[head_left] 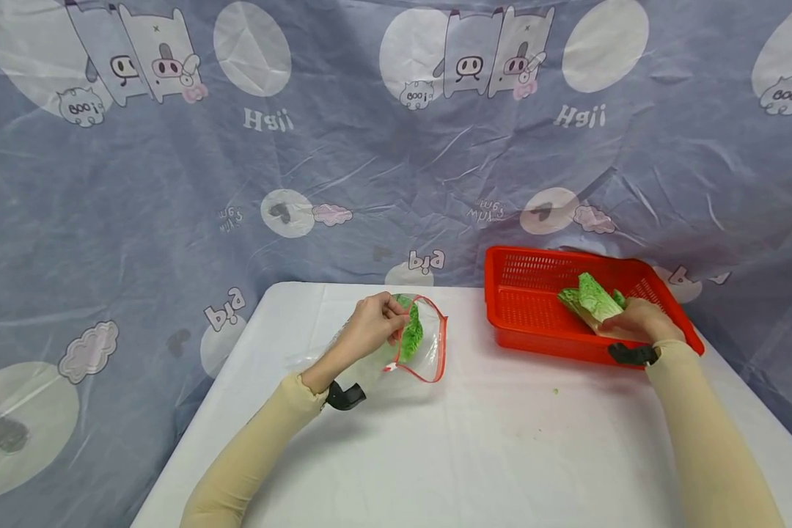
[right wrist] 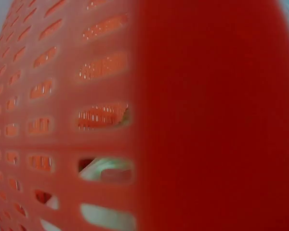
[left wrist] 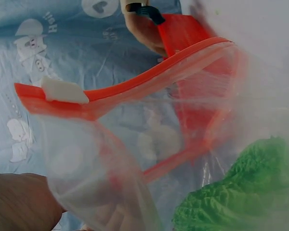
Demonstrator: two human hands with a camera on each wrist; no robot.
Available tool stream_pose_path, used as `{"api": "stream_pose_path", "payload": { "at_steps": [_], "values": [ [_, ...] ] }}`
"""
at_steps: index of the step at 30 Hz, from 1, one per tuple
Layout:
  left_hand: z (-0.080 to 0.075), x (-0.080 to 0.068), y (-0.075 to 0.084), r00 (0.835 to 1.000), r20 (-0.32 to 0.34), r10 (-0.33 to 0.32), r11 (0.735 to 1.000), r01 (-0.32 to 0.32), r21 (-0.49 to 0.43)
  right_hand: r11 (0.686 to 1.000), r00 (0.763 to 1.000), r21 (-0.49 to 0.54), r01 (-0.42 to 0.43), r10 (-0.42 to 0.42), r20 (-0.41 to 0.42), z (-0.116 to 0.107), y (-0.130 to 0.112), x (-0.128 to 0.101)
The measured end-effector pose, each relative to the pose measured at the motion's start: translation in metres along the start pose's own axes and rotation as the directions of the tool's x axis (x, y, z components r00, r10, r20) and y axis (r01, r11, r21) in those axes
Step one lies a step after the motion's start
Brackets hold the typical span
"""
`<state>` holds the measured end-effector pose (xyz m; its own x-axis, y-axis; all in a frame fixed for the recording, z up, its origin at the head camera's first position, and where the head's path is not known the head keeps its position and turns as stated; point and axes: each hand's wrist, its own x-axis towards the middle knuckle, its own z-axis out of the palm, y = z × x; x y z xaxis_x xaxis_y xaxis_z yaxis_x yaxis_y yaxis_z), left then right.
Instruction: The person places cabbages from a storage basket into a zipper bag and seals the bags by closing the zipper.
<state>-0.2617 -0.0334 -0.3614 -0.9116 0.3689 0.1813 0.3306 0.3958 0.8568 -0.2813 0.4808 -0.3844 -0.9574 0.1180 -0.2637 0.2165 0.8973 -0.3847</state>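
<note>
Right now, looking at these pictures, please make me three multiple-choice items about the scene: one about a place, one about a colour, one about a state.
1. Where is the basket?
A. On the table's right side
B. On the floor
C. On the person's lap

2. What colour is the zip strip of the clear bag?
A. Blue
B. Red
C. Black

3. What is the right hand doing?
A. Resting flat on the table
B. Holding a leafy piece of cabbage in the basket
C. Pulling the backdrop

Answers:
1. A: in the head view it stands on the white table, right of the bag.
2. B: the strip is red in the head and left wrist views.
3. B: its fingers grip the cabbage; the left hand holds the bag.
</note>
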Motion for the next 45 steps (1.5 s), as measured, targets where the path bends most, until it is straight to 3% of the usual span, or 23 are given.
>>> {"api": "stream_pose_path", "payload": {
  "at_steps": [7,11,15,19,22,24,29,30,38,40,45],
  "values": [
    [-0.002,0.0,-0.002,1.0,-0.017,-0.007,1.0,0.007,0.003,0.998,0.987,0.055,-0.031,0.04,-0.158,0.003,0.0,-0.002],
    [-0.004,0.0,-0.003,0.999,-0.039,-0.002,1.0,0.002,0.012,0.978,0.925,0.201,-0.054,0.125,-0.36,0.011,-0.006,0.006],
    [-0.005,0.0,-0.003,0.998,-0.063,0.008,1.0,-0.007,0.017,0.928,0.851,0.373,-0.005,0.2,-0.486,0.016,-0.024,0.009],
    [-0.006,0.001,-0.004,0.996,-0.085,0.002,1.0,0.0,0.022,0.871,0.805,0.487,0.063,0.244,-0.541,0.022,-0.059,0.004],
    [-0.006,0.002,-0.005,0.996,-0.091,-0.013,1.0,0.015,0.018,0.83,0.785,0.536,0.151,0.229,-0.576,0.031,-0.091,-0.006],
    [-0.006,0.002,-0.005,0.996,-0.089,-0.02,1.0,0.021,0.01,0.778,0.768,0.566,0.273,0.178,-0.615,0.04,-0.113,-0.013],
    [-0.006,0.003,-0.003,0.997,-0.064,-0.038,0.999,0.037,-0.015,0.618,0.756,0.606,0.501,0.028,-0.654,0.072,-0.165,-0.032],
    [-0.006,0.003,-0.002,0.998,-0.056,-0.042,0.999,0.041,-0.022,0.603,0.764,0.614,0.51,0.011,-0.645,0.079,-0.174,-0.036],
    [0.0,0.005,-0.007,0.999,-0.011,-0.051,0.996,0.05,-0.074,0.588,0.831,0.633,0.504,-0.131,-0.541,0.135,-0.224,-0.065],
    [0.002,0.004,-0.008,0.999,-0.016,-0.045,0.996,0.044,-0.079,0.564,0.84,0.644,0.518,-0.189,-0.509,0.148,-0.232,-0.069],
    [0.008,0.002,-0.009,0.998,-0.042,-0.037,0.996,0.034,-0.084,0.56,0.845,0.634,0.533,-0.318,-0.43,0.177,-0.243,-0.073]
  ]
}}
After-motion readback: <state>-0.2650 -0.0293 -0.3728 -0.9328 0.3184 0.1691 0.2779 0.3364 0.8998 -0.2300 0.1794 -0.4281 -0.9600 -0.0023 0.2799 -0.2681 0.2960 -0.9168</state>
